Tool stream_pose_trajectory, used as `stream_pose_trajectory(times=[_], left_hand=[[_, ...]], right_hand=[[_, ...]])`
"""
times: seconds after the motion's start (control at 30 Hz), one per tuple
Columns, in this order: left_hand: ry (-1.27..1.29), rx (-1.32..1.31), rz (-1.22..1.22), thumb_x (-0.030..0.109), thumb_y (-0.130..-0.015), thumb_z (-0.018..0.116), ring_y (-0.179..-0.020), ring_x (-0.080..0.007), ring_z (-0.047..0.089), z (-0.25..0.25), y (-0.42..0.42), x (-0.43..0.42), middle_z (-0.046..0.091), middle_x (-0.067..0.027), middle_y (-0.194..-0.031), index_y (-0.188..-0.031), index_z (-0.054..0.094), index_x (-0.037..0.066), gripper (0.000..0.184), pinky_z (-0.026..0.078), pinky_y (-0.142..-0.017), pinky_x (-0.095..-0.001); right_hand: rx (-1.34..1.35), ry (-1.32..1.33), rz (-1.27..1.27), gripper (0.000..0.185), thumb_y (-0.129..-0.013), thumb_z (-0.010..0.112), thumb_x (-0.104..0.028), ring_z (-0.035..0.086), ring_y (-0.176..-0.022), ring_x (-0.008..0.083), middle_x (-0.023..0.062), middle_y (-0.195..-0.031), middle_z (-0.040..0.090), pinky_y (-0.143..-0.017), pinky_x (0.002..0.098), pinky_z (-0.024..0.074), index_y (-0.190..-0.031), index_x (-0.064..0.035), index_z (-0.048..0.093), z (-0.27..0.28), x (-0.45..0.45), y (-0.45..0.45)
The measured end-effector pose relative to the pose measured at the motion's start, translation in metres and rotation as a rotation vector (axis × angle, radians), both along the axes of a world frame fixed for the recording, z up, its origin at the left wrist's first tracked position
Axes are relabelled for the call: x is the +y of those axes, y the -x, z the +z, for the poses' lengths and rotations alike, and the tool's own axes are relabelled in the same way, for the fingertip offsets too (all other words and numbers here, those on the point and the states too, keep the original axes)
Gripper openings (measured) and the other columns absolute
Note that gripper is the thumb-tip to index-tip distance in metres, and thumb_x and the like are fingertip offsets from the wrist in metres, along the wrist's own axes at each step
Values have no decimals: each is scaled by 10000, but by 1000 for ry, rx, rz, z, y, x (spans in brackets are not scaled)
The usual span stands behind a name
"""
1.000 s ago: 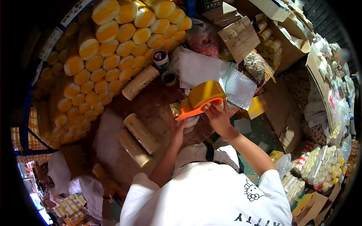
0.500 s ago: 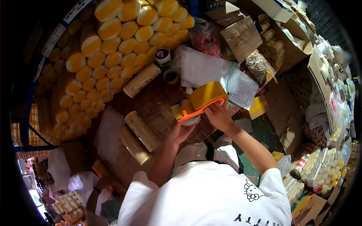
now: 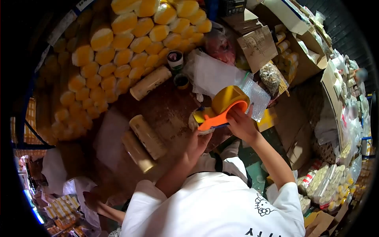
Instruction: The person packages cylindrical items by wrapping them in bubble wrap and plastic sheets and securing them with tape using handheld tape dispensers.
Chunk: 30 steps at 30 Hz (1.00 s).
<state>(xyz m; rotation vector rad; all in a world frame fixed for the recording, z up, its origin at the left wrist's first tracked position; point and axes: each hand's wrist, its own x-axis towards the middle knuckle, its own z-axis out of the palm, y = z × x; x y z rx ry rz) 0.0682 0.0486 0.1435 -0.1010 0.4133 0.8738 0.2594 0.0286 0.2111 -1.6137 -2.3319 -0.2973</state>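
Observation:
An orange tape dispenser [image 3: 215, 120] with a wide roll of yellow tape [image 3: 231, 98] is in my right hand [image 3: 242, 125], whose fingers reach into the ring at the side of the roll. Just below the dispenser's front end, my left hand [image 3: 197, 145] is closed around a small pale item [image 3: 193, 122]. The dispenser covers most of this item, so its kind is hidden. The front of the dispenser is close against it, and a strip of yellow tape shows there. Both hands are above the near right edge of the brown table [image 3: 173, 114].
Three rolls of tan film or tape [image 3: 148, 136] lie on the table. Bubble wrap [image 3: 254, 98] lies beyond my right hand. Stacked yellow-ended rolls [image 3: 130, 59] rise at the back left. Packed goods [image 3: 329, 181] stand at right. Another person's arm [image 3: 108, 211] shows at lower left.
Both hands have moved slightly right with the dispenser, which has turned so that its orange side faces me more. At lower left, the other person's arm has shifted.

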Motion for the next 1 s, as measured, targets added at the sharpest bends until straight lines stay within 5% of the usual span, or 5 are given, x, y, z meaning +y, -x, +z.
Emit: stream_pose_trajectory(times=[0.13,0.2,0.3,0.43,1.0], left_hand=[[105,-14,-2,39,-758,582,-968,-208,533,-6,-6,-4,486,-65,-1084,-1157,385,96,448,516,-767,-306],[150,38,17,29,-752,584,-951,-200,536,-7,-10,-10,481,-55,-1075,-1158,360,128,474,518,-754,-304],[209,94,45,18,-749,582,-929,-181,537,-11,-17,-21,471,-36,-1063,-1163,317,182,517,520,-723,-295],[233,73,43,25,-754,592,-949,-155,525,-16,-26,-38,468,-20,-1077,-1156,317,204,519,504,-720,-279],[209,92,-8,85,-807,542,-928,-127,505,10,-52,-54,507,-52,-971,-965,483,29,177,442,-820,-219]], right_hand=[[178,166,38,332,-717,609,-154,554,-909,246,75,-921,581,-963,571,161,-1014,-72,485,45,-10,-12],[440,316,51,321,-747,598,-136,565,-756,309,153,-794,561,-867,383,370,-1017,-20,470,63,-7,-19],[947,533,-160,295,-839,510,-239,491,-651,162,95,-724,517,-617,257,378,-966,26,483,89,6,-14],[1455,859,-535,349,-870,485,-310,448,-845,85,-4,-866,518,-768,228,347,-977,21,520,114,39,-16],[728,1493,-830,234,-805,513,-224,601,-657,149,88,-826,622,-605,313,512,-902,-40,620,117,176,42]])
